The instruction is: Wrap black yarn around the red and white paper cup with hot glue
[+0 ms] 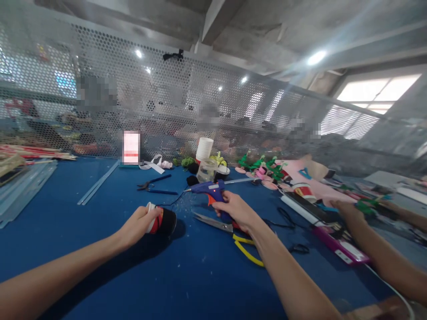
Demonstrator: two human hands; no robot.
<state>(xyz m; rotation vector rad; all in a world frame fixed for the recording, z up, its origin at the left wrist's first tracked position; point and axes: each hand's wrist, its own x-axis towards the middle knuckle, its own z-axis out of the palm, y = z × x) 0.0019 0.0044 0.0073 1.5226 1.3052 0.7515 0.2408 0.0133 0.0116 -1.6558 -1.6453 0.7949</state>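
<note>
My left hand [139,226] is closed round the bottom of a paper cup [156,222], which is tipped on its side over the blue table. Black yarn [168,222] covers the cup's far part, and a dark strand runs from it towards a black yarn ball [192,180]. In my right hand [237,210] is a blue hot glue gun [213,190] with an orange trigger, its nozzle pointing left. A clear glue stick [242,181] juts from its back. Beneath that hand lie scissors [247,251] with yellow handles, blades apart.
Pliers [155,192], a clear plastic cup [207,170] and stacked paper cups [204,149] stand or lie farther back. Glue sticks [28,189] are piled left. At right are a power strip [343,249], green craft flowers [275,171] and a co-worker's arm [370,244]. Perforated metal panels [167,98] close off the back.
</note>
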